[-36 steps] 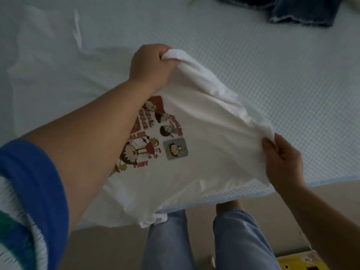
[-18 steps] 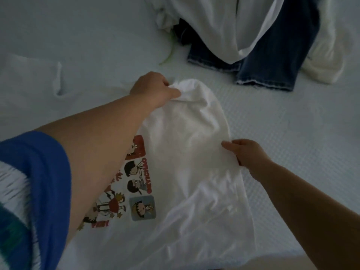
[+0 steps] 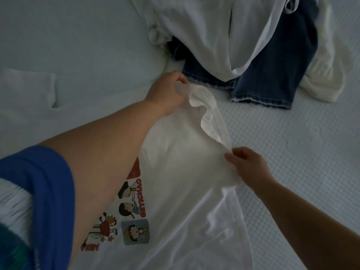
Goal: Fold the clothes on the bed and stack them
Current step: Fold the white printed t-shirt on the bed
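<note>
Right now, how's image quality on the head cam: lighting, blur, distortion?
Head view: dim, flat light with a bluish cast; white T-shirt brightest, no glare; left hand and right hand slightly soft; wide-angle stretch enlarges the near left forearm; bed weave readable.

A white T-shirt (image 3: 181,152) with a cartoon print is spread on the bed (image 3: 78,45). Its far edge is pinched by the left hand (image 3: 167,92) and its right edge by the right hand (image 3: 247,164). Dark denim shorts (image 3: 272,75) are partly covered by white clothes (image 3: 214,26) beyond.
</note>
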The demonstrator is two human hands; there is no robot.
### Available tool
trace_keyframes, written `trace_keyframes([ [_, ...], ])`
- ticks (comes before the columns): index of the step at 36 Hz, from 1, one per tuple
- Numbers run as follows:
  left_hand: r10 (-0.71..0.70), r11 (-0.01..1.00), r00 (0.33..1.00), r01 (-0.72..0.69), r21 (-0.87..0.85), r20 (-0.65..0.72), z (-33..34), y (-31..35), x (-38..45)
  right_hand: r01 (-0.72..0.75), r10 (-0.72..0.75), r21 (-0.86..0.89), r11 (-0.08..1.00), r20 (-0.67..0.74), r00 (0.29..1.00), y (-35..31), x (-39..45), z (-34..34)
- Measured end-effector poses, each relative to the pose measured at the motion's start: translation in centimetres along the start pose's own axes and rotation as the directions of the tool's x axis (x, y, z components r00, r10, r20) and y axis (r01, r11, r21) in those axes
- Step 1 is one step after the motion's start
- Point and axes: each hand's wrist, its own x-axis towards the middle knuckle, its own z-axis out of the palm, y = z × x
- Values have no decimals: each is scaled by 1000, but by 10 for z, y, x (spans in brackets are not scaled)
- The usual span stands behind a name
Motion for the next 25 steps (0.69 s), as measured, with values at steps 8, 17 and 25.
trace_keyframes([
  [8,-12,989,989,34,142,-148,24,-23,-7,88,-81,-308,947,34,996,-41,40,11],
  [17,183,973,977,-196,126,107,63,-11,-33,3,-15,-93,996,-133,991,-33,35,8],
  [25,41,899,954,-165,405,296,98,-18,-47,-172,146,38,984,373,916,26,-25,-2],
])
